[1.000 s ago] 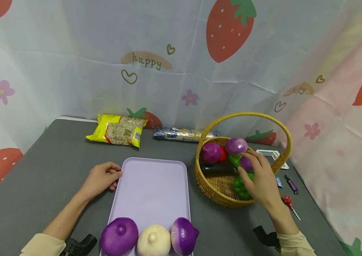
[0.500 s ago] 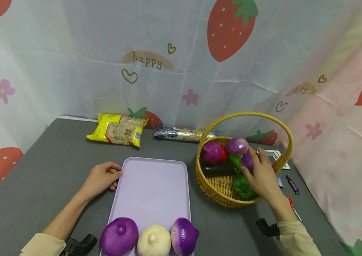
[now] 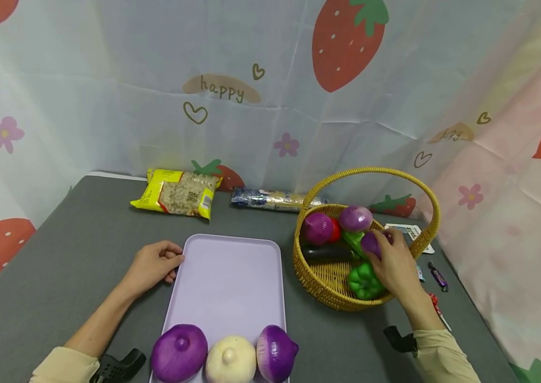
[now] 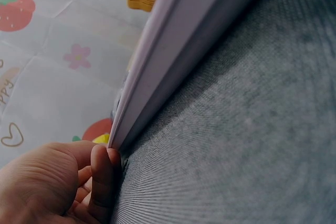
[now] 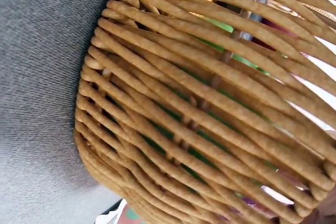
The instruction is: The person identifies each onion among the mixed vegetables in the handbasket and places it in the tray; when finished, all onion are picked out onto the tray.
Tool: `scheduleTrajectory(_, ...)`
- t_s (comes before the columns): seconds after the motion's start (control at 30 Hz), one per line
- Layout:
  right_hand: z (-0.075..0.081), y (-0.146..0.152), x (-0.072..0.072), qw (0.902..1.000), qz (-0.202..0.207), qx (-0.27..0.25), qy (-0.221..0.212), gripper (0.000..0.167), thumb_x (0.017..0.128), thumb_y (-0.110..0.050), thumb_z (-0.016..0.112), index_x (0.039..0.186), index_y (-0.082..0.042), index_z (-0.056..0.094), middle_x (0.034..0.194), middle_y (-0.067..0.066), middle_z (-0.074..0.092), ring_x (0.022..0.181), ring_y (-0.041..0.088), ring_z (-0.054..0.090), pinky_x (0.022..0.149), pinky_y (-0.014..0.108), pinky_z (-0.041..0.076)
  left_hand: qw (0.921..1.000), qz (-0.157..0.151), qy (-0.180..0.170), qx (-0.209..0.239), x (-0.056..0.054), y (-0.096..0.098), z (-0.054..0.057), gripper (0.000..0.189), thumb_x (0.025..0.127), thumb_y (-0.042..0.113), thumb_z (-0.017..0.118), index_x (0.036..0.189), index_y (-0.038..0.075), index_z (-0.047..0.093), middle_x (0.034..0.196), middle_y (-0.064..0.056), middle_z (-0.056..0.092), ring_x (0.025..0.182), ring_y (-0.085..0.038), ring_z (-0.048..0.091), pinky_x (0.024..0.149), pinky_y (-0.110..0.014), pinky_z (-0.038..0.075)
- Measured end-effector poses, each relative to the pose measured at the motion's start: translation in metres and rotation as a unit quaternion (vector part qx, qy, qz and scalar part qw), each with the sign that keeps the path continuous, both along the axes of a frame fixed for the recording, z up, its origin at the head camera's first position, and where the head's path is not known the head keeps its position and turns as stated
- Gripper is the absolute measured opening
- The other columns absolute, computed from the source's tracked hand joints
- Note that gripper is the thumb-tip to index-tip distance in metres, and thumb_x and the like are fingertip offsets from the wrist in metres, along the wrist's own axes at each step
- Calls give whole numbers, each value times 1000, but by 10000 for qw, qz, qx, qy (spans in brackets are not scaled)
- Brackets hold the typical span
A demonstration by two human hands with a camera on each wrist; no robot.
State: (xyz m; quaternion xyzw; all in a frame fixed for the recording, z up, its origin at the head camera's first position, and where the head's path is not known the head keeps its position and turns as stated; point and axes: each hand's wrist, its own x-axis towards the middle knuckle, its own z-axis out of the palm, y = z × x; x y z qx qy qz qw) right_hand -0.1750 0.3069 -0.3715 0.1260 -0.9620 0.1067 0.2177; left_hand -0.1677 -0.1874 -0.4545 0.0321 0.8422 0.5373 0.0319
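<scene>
My left hand (image 3: 155, 266) pinches the left rim of the lilac tray (image 3: 229, 287) between thumb and fingers; the left wrist view shows the fingertips at the tray's edge (image 4: 134, 87). On the tray's near end sit a purple onion (image 3: 179, 352), a white onion (image 3: 230, 359) and a purple-and-white onion (image 3: 275, 354). Over the right side of the wicker basket (image 3: 310, 282), my right hand (image 3: 397, 268) grips a small purple onion (image 3: 371, 243), partly hidden by the fingers. The basket also holds two more purple onions, an eggplant (image 3: 327, 252) and a green bell pepper (image 3: 365, 282).
A yellow snack bag (image 3: 179, 193) and a long shiny packet (image 3: 272, 200) lie along the back. Right of the basket are a small wrapped candy (image 3: 438, 276), a lollipop (image 3: 435, 305) and a flat white-edged item (image 3: 409, 232). The basket's handle (image 3: 371, 170) arches upward.
My right hand has shifted slightly rightward and closed its fingers around the small purple onion, uncovering more of the green pepper. The left hand stays at the tray's rim.
</scene>
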Motion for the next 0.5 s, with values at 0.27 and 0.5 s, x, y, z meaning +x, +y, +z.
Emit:
scheduleTrajectory(0.27,-1,1,3,9999,-70,-57,52,50,84,-9,74,130,3,57,126,31,48,101,50,60,75,62,54,10000,0,28,14,-1,0,-1,29,94,15,64,113,-7,61,83,-13,69,56,-9,61,53,-26,58)
scheduleTrajectory(0.5,0,0,5,9998,-128,-130,2,51,86,-10,73,131,3,56,128,30,47,100,49,61,76,61,54,10000,6,27,15,-1,0,-1,29,94,14,63,113,-7,61,83,-13,69,56,-8,61,53,-26,58)
